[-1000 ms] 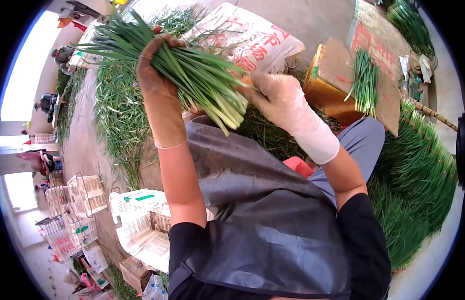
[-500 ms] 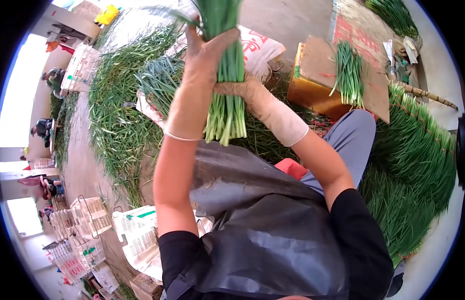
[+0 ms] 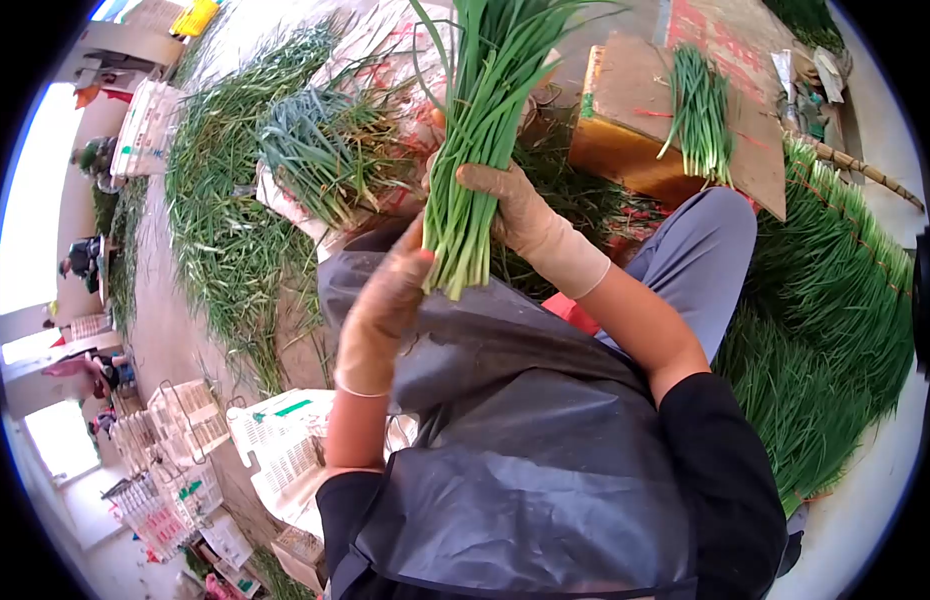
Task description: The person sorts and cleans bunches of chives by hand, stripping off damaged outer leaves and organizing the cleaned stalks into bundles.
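A bunch of garlic chives (image 3: 475, 190) stands nearly upright before me, leaves up and pale stem ends down. My right hand (image 3: 510, 205), in a soiled pale glove, is wrapped round its lower half. My gloved left hand (image 3: 385, 295) is beside the stem ends on the left, slightly blurred. Its fingers look stretched out along the stems; whether they touch them I cannot tell. On the cardboard-topped box (image 3: 625, 130) at the right lies another chive bunch (image 3: 700, 120). Loose chives (image 3: 320, 150) lie on a sack at the left.
A dark apron (image 3: 545, 480) covers my lap. Large chive piles (image 3: 825, 330) stand at the right. Leaf litter (image 3: 225, 220) spreads over the floor at the left. White plastic crates (image 3: 285, 450) stand at lower left. Other people (image 3: 85, 260) sit along the far left.
My left hand has let go of the leaves higher up and come down to the stem ends. My right hand still grips the bunch, whose leaves now spread more to the right.
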A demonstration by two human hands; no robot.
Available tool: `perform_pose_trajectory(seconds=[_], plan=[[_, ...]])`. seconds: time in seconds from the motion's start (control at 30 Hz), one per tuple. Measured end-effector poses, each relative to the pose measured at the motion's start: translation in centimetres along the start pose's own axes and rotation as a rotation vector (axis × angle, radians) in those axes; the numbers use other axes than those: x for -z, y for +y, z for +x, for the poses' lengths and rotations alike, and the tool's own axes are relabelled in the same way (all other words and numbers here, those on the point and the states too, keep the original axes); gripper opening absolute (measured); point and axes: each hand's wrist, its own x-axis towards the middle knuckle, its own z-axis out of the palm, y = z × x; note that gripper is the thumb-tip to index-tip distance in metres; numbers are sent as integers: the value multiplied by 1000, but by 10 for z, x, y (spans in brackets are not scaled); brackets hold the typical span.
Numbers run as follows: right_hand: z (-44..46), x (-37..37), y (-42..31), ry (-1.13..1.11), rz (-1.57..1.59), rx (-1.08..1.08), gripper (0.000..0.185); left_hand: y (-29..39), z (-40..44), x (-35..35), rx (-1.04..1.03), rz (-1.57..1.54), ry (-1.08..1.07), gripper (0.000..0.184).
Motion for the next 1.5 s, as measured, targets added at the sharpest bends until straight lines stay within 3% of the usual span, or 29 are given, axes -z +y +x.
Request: perform_pose_trajectory(seconds=[0.1,0.13,0.23,0.3,0.37,0.43,0.47,0.53,0.57,0.6,0.63,0.7,0.73,0.77,0.8,0.87,0.9,0.93,0.97,1.03,1.07,1.1,1.13,1.2,1.3,1.33,1.4,1.43,1.5], plan=[[-10,-3,8,62,-118,24,56,-36,5,-10,35,-32,11,68],[-16,-7,9,89,-163,15,57,-46,5,-15,-39,27,78,58],[-16,19,17,66,-218,-6,55,-41,-5,-13,54,34,186,49],[-2,81,3,64,-854,41,50,-30,-21,0,80,124,293,40],[3,67,-57,587,-786,-230,42,-14,-42,8,99,151,382,40],[-12,72,-78,715,-1455,358,35,-12,-54,17,109,163,380,47],[-12,54,-77,711,-1451,354,35,-15,-57,18,94,254,438,50],[-18,8,-63,381,-1191,380,35,-22,-61,23,99,380,502,65],[-18,-3,-51,345,-1446,291,47,-28,-60,25,109,383,492,65],[-12,0,-32,295,-1730,456,53,-33,-57,26,-107,453,484,65],[-6,20,-11,231,-1781,445,52,-36,-54,26,-328,516,471,65],[-11,4,-18,88,-1286,-326,46,-22,-56,24,-338,610,402,72],[-16,-7,-35,26,-1051,-410,36,-18,-57,29,-427,704,395,72],[-20,-10,-54,42,-1035,-368,29,-15,-60,35,-511,801,394,72],[-23,-3,-66,198,-1083,-298,28,-10,-63,43,-560,979,409,70],[-28,46,-92,285,-1067,-193,26,-1,-73,47,-490,958,427,68],[-25,85,-98,314,-1150,-306,25,4,-77,47,-433,928,431,66],[-26,112,-95,424,-1737,-386,23,7,-78,43,-384,1003,503,60],[-27,105,-89,423,-1733,-381,23,10,-78,44,-386,1009,503,60],[-30,70,-67,481,-1956,302,25,12,-74,45,-530,1345,526,55],[-25,52,-57,307,-1680,429,29,13,-71,43,-599,1473,546,52],[-24,11,-47,241,-1333,175,37,13,-71,39,-595,1477,538,52],[-21,-15,-35,130,-1421,44,42,14,-69,34,-607,1549,539,52],[-7,-24,-5,13,-894,-440,42,17,-64,28,-586,1659,539,53],[-17,-30,-57,-109,-647,-400,36,26,-71,37,-525,1771,567,53],[-25,-20,-68,-72,-523,-294,30,30,-74,39,-534,1796,589,54],[-29,34,-86,-405,-252,-84,27,34,-78,50,-528,1844,608,54],[-34,56,-87,-305,-240,-24,26,37,-80,54,-534,1889,611,55],[-33,94,-90,-24,-517,-310,25,43,-83,58,-506,1888,632,57]])
